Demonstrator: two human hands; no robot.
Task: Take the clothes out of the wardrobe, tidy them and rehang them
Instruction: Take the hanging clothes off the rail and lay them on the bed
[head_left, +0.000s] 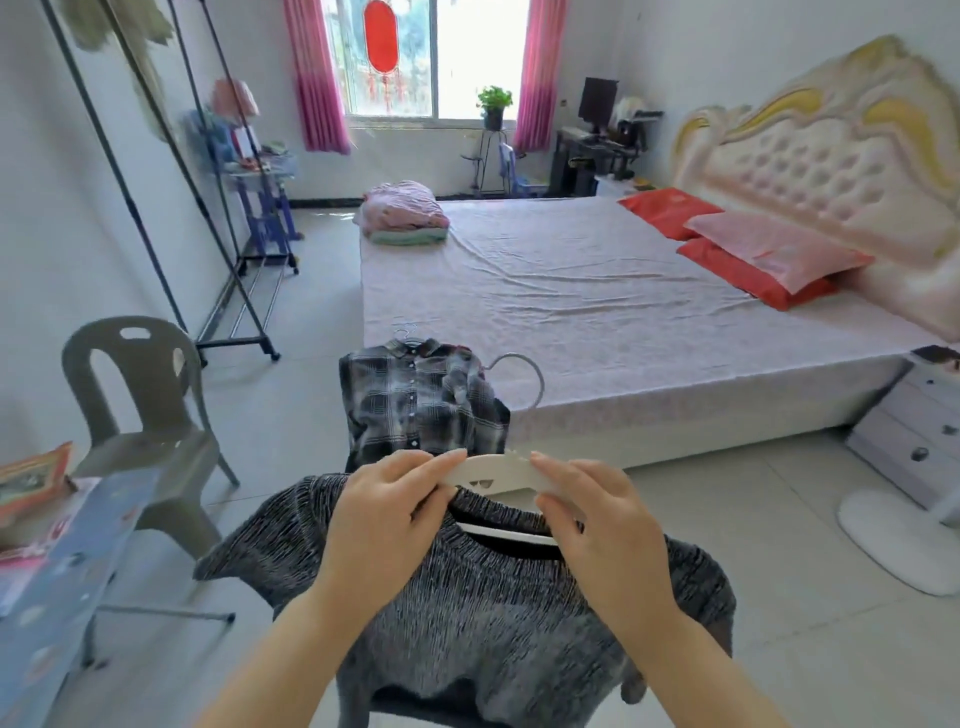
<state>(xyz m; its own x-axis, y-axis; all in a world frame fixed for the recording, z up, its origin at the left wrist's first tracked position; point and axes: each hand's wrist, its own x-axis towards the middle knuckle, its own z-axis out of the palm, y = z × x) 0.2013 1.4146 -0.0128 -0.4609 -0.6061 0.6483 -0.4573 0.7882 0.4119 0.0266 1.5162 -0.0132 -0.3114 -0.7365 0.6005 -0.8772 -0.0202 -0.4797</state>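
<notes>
Curled left hand (384, 514) fingers over left end of white hanger (493, 470). Noted plaid shirt (421, 405) just beyond, on near bed (597, 291) corner. Carried grey knit sweater (467, 613) on hanger, low centre, neckline at hands. Pinched right end with right hand (602, 525), thumb underneath.

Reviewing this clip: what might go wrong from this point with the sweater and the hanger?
1. The white hanger sits only at the neckline of the grey sweater. If it is lifted now, the knit may slide off.
2. The metal hook curves close beside the plaid shirt and could snag it.
3. The left grip and right grip pinch only the hanger, not the sweater.
</notes>
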